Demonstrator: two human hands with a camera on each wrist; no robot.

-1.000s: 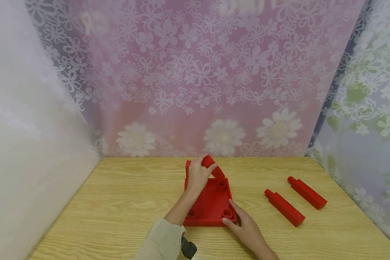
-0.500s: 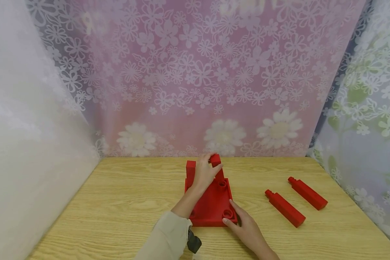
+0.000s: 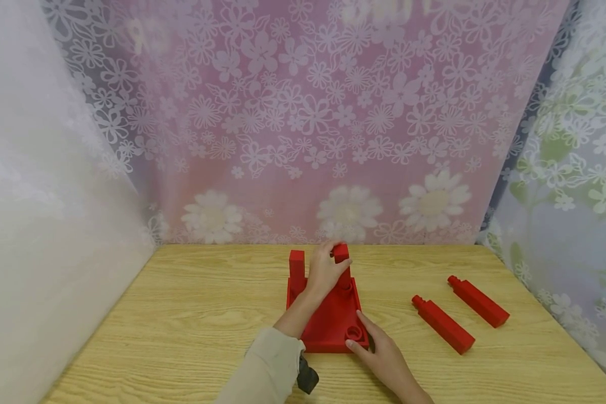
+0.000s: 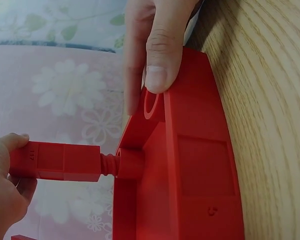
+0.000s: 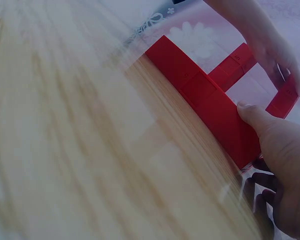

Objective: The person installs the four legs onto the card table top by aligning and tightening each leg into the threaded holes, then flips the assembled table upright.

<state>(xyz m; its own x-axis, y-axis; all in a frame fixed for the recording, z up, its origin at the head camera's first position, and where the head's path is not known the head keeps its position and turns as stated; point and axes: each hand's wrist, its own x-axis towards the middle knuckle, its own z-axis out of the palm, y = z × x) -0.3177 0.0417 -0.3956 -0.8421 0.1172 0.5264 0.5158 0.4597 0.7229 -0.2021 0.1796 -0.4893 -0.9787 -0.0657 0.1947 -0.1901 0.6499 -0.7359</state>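
A red square tabletop (image 3: 328, 322) lies underside up on the table, with raised edges and round corner sockets. My left hand (image 3: 324, 272) pinches the upper end of a red table leg (image 3: 341, 255) over the far right corner. In the left wrist view, the leg's threaded tip (image 4: 109, 164) meets the mouth of a socket (image 4: 131, 165), with some thread showing. Another red leg (image 3: 297, 268) stands upright in the far left corner. My right hand (image 3: 384, 356) grips the near right corner, thumb on top beside the socket (image 3: 353, 333) there and fingers along the outer side.
Two more red legs (image 3: 444, 324) (image 3: 478, 303) with threaded ends lie side by side on the wooden table (image 3: 192, 325) at the right. A floral curtain (image 3: 303, 123) hangs behind the table, with pale cloth walls at both sides.
My left hand has moved slightly right and brought the leg from a tilt to nearly upright over the far right socket. The right hand and tabletop have stayed put.
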